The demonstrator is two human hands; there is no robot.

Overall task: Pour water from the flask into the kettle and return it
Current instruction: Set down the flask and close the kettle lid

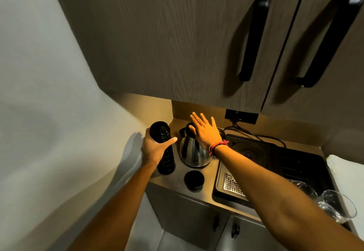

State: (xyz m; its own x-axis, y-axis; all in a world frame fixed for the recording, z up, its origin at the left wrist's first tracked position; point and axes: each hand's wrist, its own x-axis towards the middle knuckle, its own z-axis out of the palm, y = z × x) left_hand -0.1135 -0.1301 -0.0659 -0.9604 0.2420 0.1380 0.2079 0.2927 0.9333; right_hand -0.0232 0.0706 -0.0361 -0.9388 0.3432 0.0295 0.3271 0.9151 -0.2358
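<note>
The surface (177, 179) is narrow: the wall (49, 93) hems the flask (164, 148) on the left, the kettle (194, 152) stands just beside it, and the flask's cap (194, 180) sits in front. Overhead, the cupboard (177, 43) hangs low (little headroom). A bare strip runs between the cap and the black tray (220, 185).

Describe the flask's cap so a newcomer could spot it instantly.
Start at the steel kettle on the counter left of the sink. Just in front of it, near the counter's edge, sits the cap: a short black disc, far squatter than the tall flask beside it.
</note>
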